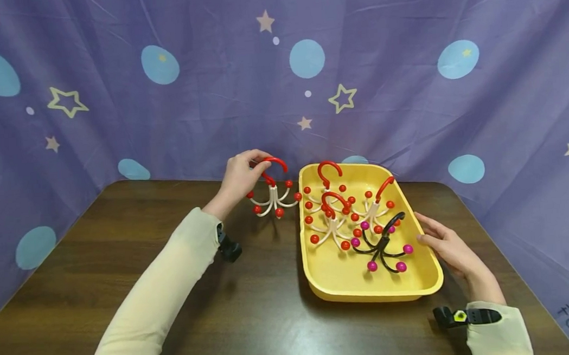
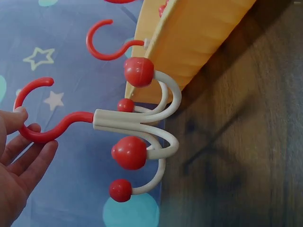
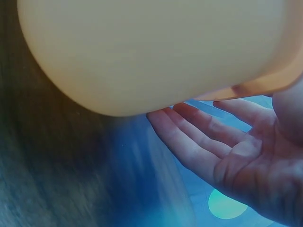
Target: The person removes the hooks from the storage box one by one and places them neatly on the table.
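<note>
High over the table, my left hand (image 1: 239, 176) pinches the red hook of a white multi-arm hanger (image 1: 273, 193) between thumb and fingers. Its curved white arms end in red balls and hang downward, as the left wrist view also shows for the hanger (image 2: 116, 119). Just to its right stands a yellow plastic tray (image 1: 370, 294). My right hand (image 1: 452, 251) holds the tray's right side, thumb over the rim and fingers against the outer wall. In the right wrist view those fingers (image 3: 189, 142) extend along the tray's underside edge.
Inside the tray lie several similar hangers: white ones with red hooks, such as one hanger (image 1: 333, 226), and a black hanger (image 1: 380, 245) with magenta balls. Under everything is a dark wooden table (image 1: 254, 320). A purple patterned curtain (image 1: 240, 93) hangs behind it.
</note>
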Demonstrator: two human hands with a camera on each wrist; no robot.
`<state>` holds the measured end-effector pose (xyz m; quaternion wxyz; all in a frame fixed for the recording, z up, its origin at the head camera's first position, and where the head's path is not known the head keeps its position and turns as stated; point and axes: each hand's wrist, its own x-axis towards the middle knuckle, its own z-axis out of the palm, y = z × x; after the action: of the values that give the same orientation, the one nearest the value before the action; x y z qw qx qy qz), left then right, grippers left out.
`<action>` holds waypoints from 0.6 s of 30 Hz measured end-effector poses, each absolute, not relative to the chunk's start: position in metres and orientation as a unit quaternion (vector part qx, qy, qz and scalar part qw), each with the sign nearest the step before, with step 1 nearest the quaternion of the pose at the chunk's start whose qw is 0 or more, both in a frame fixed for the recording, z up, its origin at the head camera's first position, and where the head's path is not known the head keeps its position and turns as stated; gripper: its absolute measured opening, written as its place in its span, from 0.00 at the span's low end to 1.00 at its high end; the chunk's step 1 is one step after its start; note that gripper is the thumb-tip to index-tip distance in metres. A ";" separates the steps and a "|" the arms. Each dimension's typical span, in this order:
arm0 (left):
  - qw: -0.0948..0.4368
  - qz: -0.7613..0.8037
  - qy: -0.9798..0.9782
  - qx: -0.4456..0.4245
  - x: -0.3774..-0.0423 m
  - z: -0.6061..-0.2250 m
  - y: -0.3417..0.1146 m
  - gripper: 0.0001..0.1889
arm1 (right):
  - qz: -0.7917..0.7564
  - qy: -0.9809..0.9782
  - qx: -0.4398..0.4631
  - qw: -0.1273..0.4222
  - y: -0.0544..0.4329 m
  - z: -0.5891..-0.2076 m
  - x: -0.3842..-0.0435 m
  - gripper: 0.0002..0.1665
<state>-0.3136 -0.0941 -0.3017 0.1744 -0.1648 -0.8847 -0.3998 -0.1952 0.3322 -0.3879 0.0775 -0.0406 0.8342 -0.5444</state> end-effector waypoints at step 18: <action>0.216 -0.427 -0.867 -0.138 -0.340 -0.313 -0.096 0.09 | -0.547 0.833 -0.043 0.068 0.330 -0.387 -0.194 0.37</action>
<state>-0.3398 -0.0963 -0.3125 0.2158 -0.1376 -0.8674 -0.4267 -0.1942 0.3304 -0.3869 0.0684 -0.0435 0.8335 -0.5466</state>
